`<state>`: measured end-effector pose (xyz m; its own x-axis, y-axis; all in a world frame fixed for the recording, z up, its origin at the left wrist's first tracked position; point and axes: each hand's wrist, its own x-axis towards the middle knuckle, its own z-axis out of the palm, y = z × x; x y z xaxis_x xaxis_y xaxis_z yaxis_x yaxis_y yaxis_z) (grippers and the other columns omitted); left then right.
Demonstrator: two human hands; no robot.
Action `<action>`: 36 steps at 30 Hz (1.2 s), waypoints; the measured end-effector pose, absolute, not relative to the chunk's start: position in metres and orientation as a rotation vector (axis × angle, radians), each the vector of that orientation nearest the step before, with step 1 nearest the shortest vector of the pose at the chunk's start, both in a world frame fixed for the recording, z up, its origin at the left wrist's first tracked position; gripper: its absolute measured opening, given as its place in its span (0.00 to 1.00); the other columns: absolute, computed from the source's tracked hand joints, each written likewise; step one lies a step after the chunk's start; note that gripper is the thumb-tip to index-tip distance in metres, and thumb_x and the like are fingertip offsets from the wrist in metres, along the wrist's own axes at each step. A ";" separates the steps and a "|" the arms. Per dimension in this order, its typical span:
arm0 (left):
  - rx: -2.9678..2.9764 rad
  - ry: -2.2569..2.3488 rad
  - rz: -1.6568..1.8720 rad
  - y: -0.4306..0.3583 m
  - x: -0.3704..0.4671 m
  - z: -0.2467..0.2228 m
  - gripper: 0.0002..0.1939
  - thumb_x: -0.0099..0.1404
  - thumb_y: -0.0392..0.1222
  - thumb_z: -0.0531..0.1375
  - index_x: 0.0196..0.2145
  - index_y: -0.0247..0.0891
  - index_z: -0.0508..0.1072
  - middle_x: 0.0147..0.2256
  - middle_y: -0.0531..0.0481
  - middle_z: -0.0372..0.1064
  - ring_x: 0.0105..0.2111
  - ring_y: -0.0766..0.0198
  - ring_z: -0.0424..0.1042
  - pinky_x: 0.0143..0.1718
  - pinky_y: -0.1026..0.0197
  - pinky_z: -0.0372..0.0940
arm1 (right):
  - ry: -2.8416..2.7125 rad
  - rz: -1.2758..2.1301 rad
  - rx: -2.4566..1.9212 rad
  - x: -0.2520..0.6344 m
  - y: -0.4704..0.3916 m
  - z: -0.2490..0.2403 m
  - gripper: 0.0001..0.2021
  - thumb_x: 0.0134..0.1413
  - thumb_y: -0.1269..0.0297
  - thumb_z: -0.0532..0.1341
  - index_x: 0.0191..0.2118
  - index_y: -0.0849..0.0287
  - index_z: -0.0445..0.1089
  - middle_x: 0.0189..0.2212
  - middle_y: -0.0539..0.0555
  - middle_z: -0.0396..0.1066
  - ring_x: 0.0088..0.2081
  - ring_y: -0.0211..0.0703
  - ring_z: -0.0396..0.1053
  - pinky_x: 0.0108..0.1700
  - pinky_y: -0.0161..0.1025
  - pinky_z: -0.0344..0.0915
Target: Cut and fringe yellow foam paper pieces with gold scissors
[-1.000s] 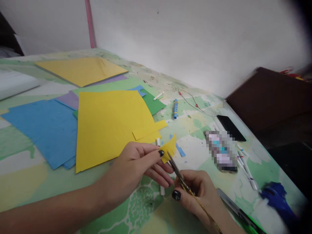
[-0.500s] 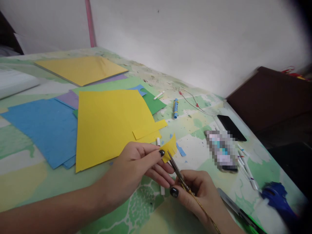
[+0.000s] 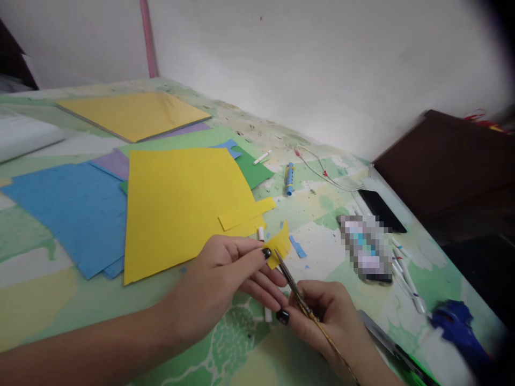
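My left hand pinches a small piece of yellow paper between thumb and fingers, its far edge cut into. In my right hand is a slim pair of gold-handled scissors, their tips against the paper's lower edge. The blades look nearly closed. Under the left hand a white rolled paper tube shows in part. A large yellow sheet lies beyond the left hand, with a cut yellow strip on its right corner.
Blue sheets lie left and a yellow pad behind. Right are a blue paper roll, a black phone, a blurred-out phone-like item, white pens, green-handled scissors and a blue tool. A wall closes the back.
The hands stay almost in place. The yellow piece and the scissor tips have shifted very slightly left, and my right thumb has moved a little.
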<state>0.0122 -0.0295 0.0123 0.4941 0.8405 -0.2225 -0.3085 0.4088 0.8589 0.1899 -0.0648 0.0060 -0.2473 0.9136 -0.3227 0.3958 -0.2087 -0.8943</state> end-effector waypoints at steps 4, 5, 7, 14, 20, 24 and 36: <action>0.854 0.728 0.807 -0.030 0.012 0.012 0.14 0.62 0.39 0.53 0.26 0.30 0.74 0.24 0.44 0.75 0.24 0.62 0.75 0.25 0.65 0.69 | -1.611 1.452 -1.560 0.190 -0.064 0.005 0.18 0.41 0.62 0.64 0.16 0.59 0.52 0.14 0.43 0.46 0.19 0.30 0.43 0.19 0.31 0.40; 0.857 0.726 0.804 -0.030 0.012 0.012 0.14 0.62 0.40 0.53 0.26 0.30 0.74 0.24 0.44 0.75 0.24 0.62 0.75 0.26 0.65 0.69 | -1.619 1.447 -1.567 0.190 -0.064 0.005 0.17 0.42 0.61 0.63 0.16 0.59 0.53 0.14 0.43 0.46 0.19 0.30 0.43 0.19 0.31 0.40; 0.867 0.726 0.799 -0.030 0.012 0.011 0.15 0.62 0.40 0.53 0.26 0.30 0.74 0.24 0.44 0.75 0.24 0.62 0.75 0.26 0.64 0.69 | -1.634 1.444 -1.575 0.190 -0.065 0.004 0.17 0.44 0.60 0.61 0.16 0.59 0.53 0.14 0.43 0.46 0.19 0.30 0.43 0.19 0.31 0.40; 0.860 0.736 0.788 -0.031 0.011 0.013 0.15 0.62 0.40 0.53 0.26 0.29 0.74 0.24 0.44 0.75 0.24 0.62 0.75 0.26 0.64 0.69 | -1.629 1.434 -1.603 0.189 -0.064 0.004 0.18 0.41 0.58 0.63 0.16 0.59 0.53 0.15 0.43 0.45 0.19 0.30 0.43 0.19 0.32 0.40; 0.862 0.734 0.781 -0.031 0.011 0.014 0.15 0.62 0.39 0.53 0.25 0.30 0.74 0.24 0.44 0.75 0.24 0.62 0.75 0.26 0.65 0.69 | -1.656 1.402 -1.622 0.190 -0.065 0.004 0.19 0.41 0.57 0.63 0.16 0.59 0.53 0.15 0.43 0.45 0.19 0.30 0.43 0.19 0.32 0.40; 0.856 0.737 0.790 -0.031 0.011 0.014 0.14 0.63 0.39 0.53 0.26 0.29 0.74 0.24 0.44 0.75 0.24 0.62 0.75 0.26 0.65 0.69 | -1.640 1.425 -1.609 0.190 -0.065 0.004 0.19 0.42 0.57 0.63 0.16 0.59 0.52 0.15 0.43 0.45 0.19 0.30 0.43 0.20 0.32 0.39; 0.833 0.723 0.805 -0.030 0.011 0.016 0.15 0.62 0.39 0.53 0.25 0.29 0.74 0.23 0.43 0.75 0.23 0.62 0.75 0.26 0.65 0.69 | -1.560 1.543 -1.557 0.188 -0.067 0.013 0.18 0.42 0.58 0.64 0.18 0.59 0.53 0.17 0.43 0.45 0.21 0.31 0.43 0.21 0.32 0.40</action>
<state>0.0109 -0.0298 0.0164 0.5001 0.8343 -0.2320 -0.3196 0.4268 0.8460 0.1882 -0.0666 0.0132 -0.2635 0.8877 -0.3776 0.3872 -0.2612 -0.8842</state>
